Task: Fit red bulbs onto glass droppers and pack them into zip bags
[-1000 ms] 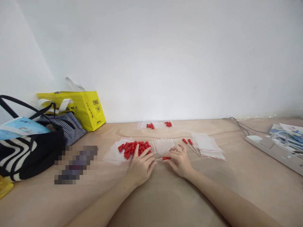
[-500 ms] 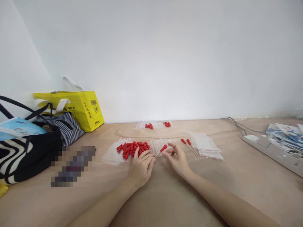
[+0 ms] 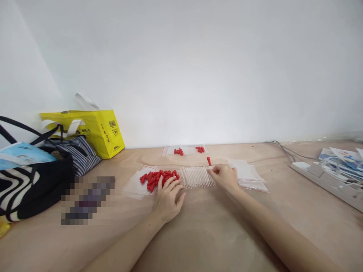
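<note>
My left hand (image 3: 168, 200) rests with fingers spread at the near right edge of a pile of red rubber bulbs (image 3: 154, 178). Beside the pile lies a row of thin clear tubes (image 3: 197, 176). At the right end of that row, my right hand (image 3: 225, 177) pinches a dropper whose red bulb (image 3: 208, 161) points up and away; its tube is mostly hidden by the fingers. The two other droppers are hidden behind my right hand.
Clear plastic bags (image 3: 249, 173) lie right of my right hand, others (image 3: 136, 187) under the pile. A farther bag (image 3: 188, 150) holds small red bulbs. Yellow bag (image 3: 104, 132) and black bag (image 3: 36, 185) stand left; a power strip (image 3: 326, 181) lies right.
The dropper has left the space between my hands and moved right in my right hand, its bulb now pointing away. My left hand has let go of its tube and stays near the pile.
</note>
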Action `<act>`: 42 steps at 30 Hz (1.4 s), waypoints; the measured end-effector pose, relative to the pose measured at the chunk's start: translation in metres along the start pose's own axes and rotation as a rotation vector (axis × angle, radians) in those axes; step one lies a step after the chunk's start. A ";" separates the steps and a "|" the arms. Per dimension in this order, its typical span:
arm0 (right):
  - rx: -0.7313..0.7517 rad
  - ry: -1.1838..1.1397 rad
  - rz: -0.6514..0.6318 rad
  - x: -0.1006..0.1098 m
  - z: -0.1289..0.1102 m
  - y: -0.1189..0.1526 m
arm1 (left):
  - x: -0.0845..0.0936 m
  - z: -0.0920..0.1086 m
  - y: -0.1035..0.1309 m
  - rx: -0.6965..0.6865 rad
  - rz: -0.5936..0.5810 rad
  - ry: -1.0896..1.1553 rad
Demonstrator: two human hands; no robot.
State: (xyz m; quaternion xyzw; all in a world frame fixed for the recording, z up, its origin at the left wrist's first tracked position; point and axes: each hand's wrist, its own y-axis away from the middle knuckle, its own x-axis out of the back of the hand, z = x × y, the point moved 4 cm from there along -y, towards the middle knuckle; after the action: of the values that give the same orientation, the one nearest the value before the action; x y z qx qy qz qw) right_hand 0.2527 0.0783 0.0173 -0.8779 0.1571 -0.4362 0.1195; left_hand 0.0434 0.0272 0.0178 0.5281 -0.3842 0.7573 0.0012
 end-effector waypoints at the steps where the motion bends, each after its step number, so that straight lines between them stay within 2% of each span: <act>1: -0.065 0.115 0.000 0.006 0.011 -0.006 | -0.001 -0.003 0.000 0.015 0.015 -0.019; 3: -0.127 0.282 -0.041 0.009 0.027 -0.013 | -0.002 -0.007 0.000 0.037 0.039 -0.048; 6: -0.141 0.409 -0.098 0.004 0.039 -0.015 | -0.004 -0.009 0.000 0.047 0.052 -0.086; 12: -0.173 0.488 -0.163 -0.002 0.051 -0.018 | -0.003 -0.016 0.000 0.092 0.080 -0.136; 18: -0.181 0.516 -0.143 -0.002 0.059 -0.021 | 0.001 -0.027 -0.001 0.183 0.117 -0.167; 23: -0.162 0.531 -0.108 -0.003 0.056 -0.019 | -0.001 -0.032 -0.001 0.219 0.099 -0.192; 29: -0.111 0.466 -0.047 -0.001 0.040 -0.013 | -0.006 -0.032 -0.004 0.122 0.069 -0.267; 34: -0.073 0.394 -0.112 -0.009 0.023 -0.007 | -0.011 -0.035 -0.007 0.082 0.048 -0.344; 42: -0.160 0.439 -0.232 -0.018 0.022 -0.016 | -0.012 -0.034 -0.009 0.061 0.068 -0.317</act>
State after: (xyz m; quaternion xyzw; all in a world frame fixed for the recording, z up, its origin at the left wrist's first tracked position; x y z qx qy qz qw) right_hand 0.2634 0.1013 -0.0033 -0.7811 0.1114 -0.6133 -0.0382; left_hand 0.0255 0.0586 0.0085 0.6274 -0.3739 0.6756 -0.1012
